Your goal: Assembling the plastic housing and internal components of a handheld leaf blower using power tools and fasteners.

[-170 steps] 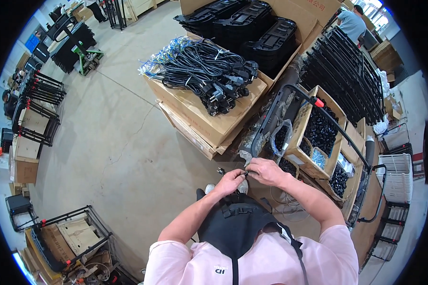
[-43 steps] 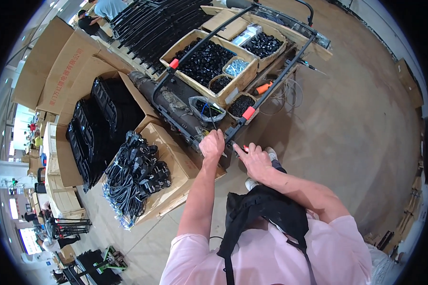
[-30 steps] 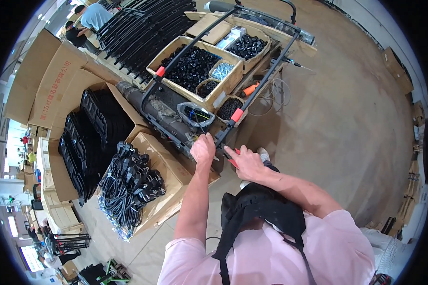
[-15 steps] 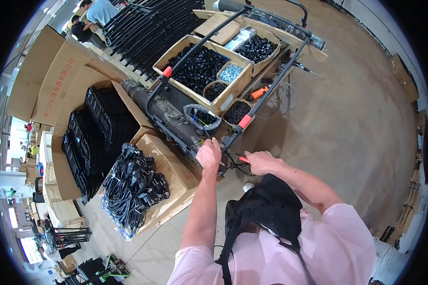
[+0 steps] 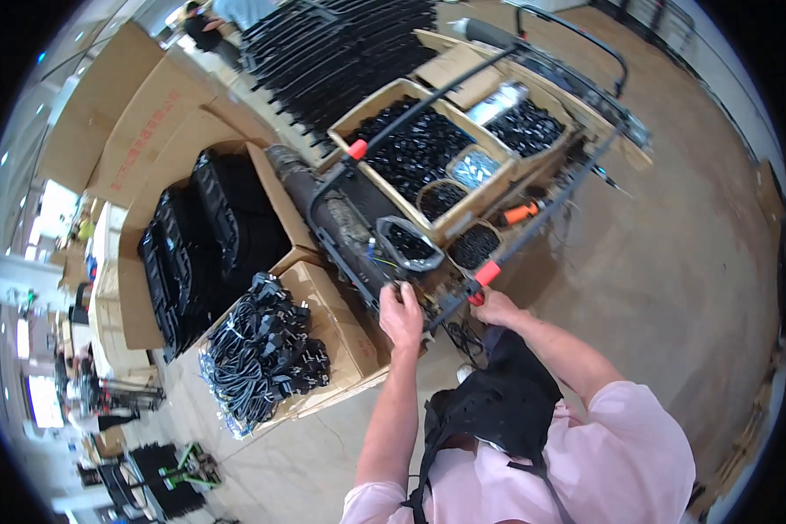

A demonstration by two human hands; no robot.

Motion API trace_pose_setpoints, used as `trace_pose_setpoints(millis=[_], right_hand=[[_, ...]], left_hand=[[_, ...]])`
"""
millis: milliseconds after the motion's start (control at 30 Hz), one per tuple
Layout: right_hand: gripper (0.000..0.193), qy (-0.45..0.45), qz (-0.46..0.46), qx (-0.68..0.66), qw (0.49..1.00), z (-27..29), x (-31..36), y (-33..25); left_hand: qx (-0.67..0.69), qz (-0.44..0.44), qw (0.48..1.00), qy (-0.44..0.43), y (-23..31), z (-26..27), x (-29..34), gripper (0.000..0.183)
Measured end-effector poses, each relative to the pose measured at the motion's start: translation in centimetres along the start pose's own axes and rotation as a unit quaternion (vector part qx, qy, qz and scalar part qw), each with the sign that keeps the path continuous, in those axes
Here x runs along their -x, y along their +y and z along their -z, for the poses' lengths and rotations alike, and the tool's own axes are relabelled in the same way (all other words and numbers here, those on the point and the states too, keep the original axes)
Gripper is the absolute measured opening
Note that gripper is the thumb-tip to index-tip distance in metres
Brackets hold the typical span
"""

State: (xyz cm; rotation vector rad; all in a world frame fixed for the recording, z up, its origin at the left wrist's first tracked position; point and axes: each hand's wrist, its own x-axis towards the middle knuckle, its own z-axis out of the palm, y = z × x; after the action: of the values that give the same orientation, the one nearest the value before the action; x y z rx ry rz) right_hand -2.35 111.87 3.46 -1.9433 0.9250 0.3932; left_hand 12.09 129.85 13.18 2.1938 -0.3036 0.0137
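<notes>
My left hand (image 5: 400, 316) is closed, fingers pinched together at the near end of a black tubular frame (image 5: 428, 92). What lies between the fingertips is dark and too small to make out. Thin wires, blue and yellow-green (image 5: 374, 253), stick up just beyond it. To the right, my right hand (image 5: 495, 307) is wrapped round a red-handled tool (image 5: 476, 298), mostly hidden by the fingers. It sits close beside the frame's right tube, below a red sleeve (image 5: 487, 272). A black cable (image 5: 465, 341) hangs below, between the hands.
Ahead are a wooden tray (image 5: 485, 218) of black parts, a bag of small parts (image 5: 408, 244) and a tub of black screws (image 5: 474, 248). An orange power tool (image 5: 521, 213) lies right. Bundled power cords (image 5: 266, 358) and an open carton (image 5: 310, 229) of black panels stand left.
The view has shifted, so the bench appears farther right. My right hand has come up against the frame's right tube with the red-handled tool. My left hand stays pinched at the near end.
</notes>
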Motion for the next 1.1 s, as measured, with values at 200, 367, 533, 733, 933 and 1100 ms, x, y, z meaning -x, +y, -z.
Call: trace_pose_setpoints(millis=[200, 367, 533, 733, 933, 1100], right_hand=[[0.032, -0.129, -0.152, -0.348, 0.916, -8.8, -12.2, 6.6], [0.034, -0.165, -0.116, -0.295, 0.934, -10.7, -18.5, 11.0], [0.034, -0.206, -0.045, -0.241, 0.947, -9.0, -17.7, 12.3], [0.031, -0.342, 0.043, 0.12, 0.931, 8.2, -7.3, 5.6], [0.037, -0.442, 0.124, 0.311, 0.832, 22.0, 0.8, -15.1], [0.035, -0.276, 0.379, 0.213, 0.857, 20.3, -0.3, -24.8]], left_hand=[[-0.2, -0.049, 0.971, 0.12, -2.4, 0.3, 0.6, 0.031], [-0.219, 0.029, 0.973, 0.073, 0.4, -0.5, -0.5, 0.055], [-0.119, 0.112, 0.961, 0.223, -2.7, -1.4, -1.3, 0.069], [-0.016, 0.167, 0.979, 0.116, -5.6, -1.0, -1.4, 0.055], [-0.049, 0.137, 0.977, 0.153, -5.8, -1.5, -1.6, 0.056], [-0.058, 0.066, 0.996, 0.015, 2.4, 8.8, -6.5, 0.05]])
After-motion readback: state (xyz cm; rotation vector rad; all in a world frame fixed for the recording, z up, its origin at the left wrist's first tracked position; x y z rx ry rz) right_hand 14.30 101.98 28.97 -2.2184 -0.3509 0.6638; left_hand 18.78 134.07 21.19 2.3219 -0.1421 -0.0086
